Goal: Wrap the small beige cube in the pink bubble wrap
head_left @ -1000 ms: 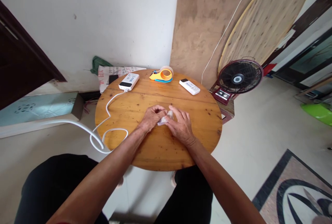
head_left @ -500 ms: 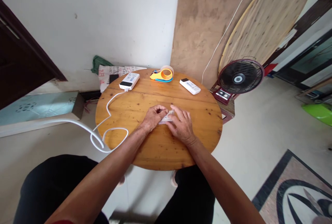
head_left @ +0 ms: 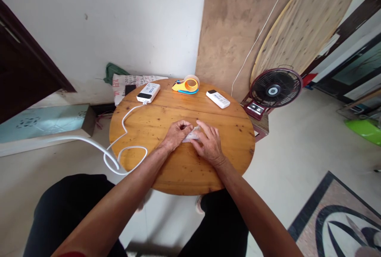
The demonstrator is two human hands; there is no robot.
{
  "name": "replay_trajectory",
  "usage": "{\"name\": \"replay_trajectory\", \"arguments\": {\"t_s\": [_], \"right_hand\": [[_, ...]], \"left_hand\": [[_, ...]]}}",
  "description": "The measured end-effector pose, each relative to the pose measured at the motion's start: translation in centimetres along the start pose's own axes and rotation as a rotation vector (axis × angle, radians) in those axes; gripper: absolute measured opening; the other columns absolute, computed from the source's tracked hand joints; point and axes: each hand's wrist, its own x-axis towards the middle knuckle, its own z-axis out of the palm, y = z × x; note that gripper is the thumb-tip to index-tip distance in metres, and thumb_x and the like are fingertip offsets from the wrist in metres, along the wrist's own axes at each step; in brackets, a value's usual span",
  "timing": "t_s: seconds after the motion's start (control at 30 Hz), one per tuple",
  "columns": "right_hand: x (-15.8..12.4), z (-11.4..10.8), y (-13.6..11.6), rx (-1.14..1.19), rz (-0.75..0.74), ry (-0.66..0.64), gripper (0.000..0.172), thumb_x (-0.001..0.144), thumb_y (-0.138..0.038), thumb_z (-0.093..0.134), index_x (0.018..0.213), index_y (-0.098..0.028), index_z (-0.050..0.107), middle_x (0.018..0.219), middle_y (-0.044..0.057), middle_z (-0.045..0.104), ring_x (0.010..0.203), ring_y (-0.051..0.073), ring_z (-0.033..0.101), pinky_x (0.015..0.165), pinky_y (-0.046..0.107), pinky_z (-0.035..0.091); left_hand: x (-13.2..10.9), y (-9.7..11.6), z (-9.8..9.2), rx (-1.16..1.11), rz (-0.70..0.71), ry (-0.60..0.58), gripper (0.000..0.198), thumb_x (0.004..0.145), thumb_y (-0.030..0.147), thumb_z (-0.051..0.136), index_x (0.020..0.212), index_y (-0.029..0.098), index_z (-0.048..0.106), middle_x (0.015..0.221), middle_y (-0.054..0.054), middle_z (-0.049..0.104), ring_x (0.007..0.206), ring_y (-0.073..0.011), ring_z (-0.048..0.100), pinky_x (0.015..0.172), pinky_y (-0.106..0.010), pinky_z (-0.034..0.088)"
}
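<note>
A small, flat, clear plastic case [head_left: 192, 135] lies on the wooden table between my hands; its contents are too small to make out. My left hand [head_left: 176, 133] has thumb and forefinger pinched at the case's left side. On the right, my right hand [head_left: 208, 141] curves around the case, thumb at its near edge and fingers over its far side. Part of the case is hidden under my fingers.
The round wooden table [head_left: 169, 175] carries a white power bank [head_left: 149, 92] with a white cable [head_left: 124, 122], a yellow tape dispenser [head_left: 186, 85] and another white power bank [head_left: 218, 99]. A fan [head_left: 275, 88] stands beyond the table's right edge.
Both hands stay at the case in nearly the same place. The right fingers have shifted very slightly; the things on the table have not moved.
</note>
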Motion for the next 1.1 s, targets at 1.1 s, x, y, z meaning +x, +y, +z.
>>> {"name": "replay_trajectory", "arguments": {"t_s": [1.1], "right_hand": [[-0.01,-0.38,0.16,0.148,0.142,0.103,0.041,0.085,-0.034,0.054,0.123,-0.017,0.054,0.137,0.015,0.051,0.119,0.028,0.053,0.098,0.042,0.038]], "left_hand": [[0.57,0.21,0.03,-0.211,-0.068,0.256,0.027,0.059,0.03,0.069,0.083,0.017,0.065,0.08,-0.001,0.068,0.07,-0.0136,0.059,0.067,-0.025,0.045]]}}
